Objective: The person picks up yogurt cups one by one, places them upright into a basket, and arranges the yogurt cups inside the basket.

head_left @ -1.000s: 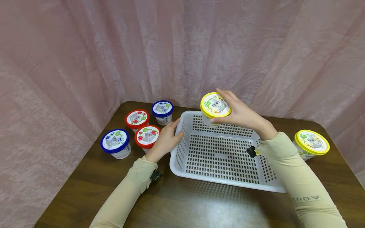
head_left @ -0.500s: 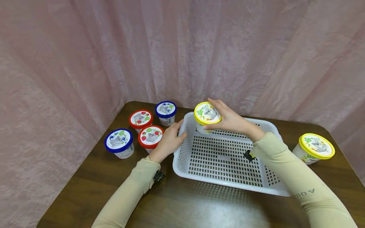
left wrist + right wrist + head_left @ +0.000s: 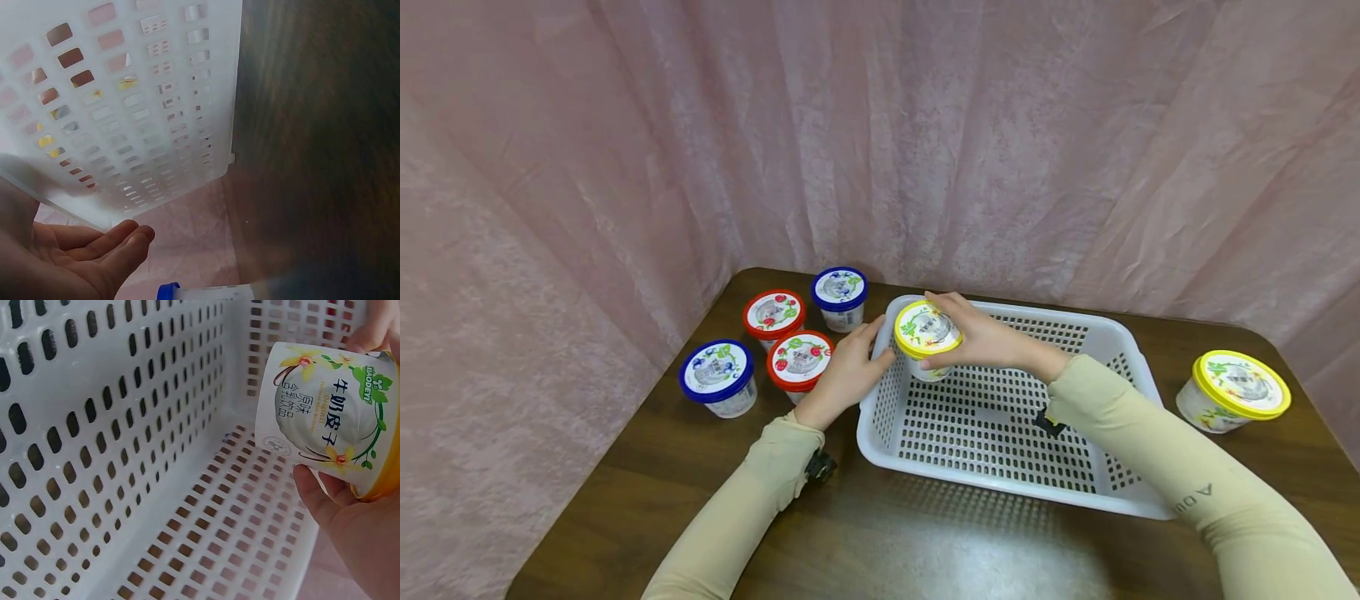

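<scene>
The yellow tub is inside the basket, at its far left corner, lid up and slightly tilted. Whether its base touches the basket floor cannot be determined. The right hand reaches across the basket and holds the tub; its fingers and thumb are spread only to the tub's width, fingers on the far side and thumb on the near side, at and just below the lid.

Handling: the tub should be light to moderate in weight; the fill cannot be seen. Expect a stiff lid and a thinner wall that may give under a hard squeeze. The printed side looks smooth and narrows toward the base, so a low hold could slip. Take hold across opposite sides, directly under the lid rim, and do not pull on the lid alone.

The left hand grips the left rim of the basket, partly closed, with the thumb inside and the fingers outside. The basket appears light and likely to slide if not held.

Left of the basket stand two red tubs and, around them, two blue tubs. A second yellow tub stands right of the basket. The table supports the basket; a pink curtain hangs behind it.
</scene>
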Action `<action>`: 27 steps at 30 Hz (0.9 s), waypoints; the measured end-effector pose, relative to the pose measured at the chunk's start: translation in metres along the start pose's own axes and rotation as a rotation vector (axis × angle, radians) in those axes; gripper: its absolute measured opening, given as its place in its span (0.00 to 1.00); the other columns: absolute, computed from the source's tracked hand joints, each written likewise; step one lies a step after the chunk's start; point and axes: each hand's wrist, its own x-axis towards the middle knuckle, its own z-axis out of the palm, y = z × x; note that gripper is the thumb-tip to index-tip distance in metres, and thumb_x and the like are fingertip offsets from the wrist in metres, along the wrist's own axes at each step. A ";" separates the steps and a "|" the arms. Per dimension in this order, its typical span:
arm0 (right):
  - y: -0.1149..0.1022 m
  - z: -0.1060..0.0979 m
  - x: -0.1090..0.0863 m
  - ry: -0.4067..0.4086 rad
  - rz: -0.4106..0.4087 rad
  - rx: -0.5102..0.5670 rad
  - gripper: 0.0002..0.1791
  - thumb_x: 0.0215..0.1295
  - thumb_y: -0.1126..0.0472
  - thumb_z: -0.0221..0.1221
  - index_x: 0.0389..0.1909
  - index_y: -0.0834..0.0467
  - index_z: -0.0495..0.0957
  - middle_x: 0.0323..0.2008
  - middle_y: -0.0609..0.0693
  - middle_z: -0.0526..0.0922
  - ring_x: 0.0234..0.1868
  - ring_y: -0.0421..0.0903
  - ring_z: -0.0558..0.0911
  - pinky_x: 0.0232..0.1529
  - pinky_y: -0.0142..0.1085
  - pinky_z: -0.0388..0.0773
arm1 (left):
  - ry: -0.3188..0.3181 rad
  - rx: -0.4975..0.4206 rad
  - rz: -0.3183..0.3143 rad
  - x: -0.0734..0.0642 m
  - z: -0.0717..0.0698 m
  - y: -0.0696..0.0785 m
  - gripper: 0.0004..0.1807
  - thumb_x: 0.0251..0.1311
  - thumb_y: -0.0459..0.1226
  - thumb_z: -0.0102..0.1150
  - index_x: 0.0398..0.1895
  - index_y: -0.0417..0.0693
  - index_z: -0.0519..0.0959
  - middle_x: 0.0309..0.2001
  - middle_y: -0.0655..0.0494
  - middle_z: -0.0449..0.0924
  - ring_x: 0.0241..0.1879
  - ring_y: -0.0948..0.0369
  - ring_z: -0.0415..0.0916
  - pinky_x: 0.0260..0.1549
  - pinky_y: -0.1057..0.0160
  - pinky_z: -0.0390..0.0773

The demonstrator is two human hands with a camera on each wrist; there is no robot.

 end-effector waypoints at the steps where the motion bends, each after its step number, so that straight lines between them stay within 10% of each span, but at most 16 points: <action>1: 0.001 0.001 0.000 0.001 -0.001 -0.002 0.64 0.52 0.39 0.75 0.81 0.58 0.47 0.71 0.56 0.59 0.66 0.54 0.68 0.65 0.53 0.68 | 0.001 -0.004 0.001 0.000 0.000 0.000 0.36 0.68 0.43 0.55 0.77 0.39 0.61 0.64 0.44 0.73 0.51 0.53 0.77 0.52 0.51 0.80; 27: 0.019 0.021 0.007 -0.041 0.031 -0.003 0.66 0.51 0.38 0.74 0.81 0.58 0.46 0.76 0.61 0.52 0.73 0.60 0.60 0.69 0.58 0.60 | -0.010 -0.004 0.001 -0.001 -0.001 0.001 0.36 0.68 0.42 0.55 0.77 0.41 0.60 0.67 0.43 0.71 0.57 0.50 0.76 0.56 0.49 0.77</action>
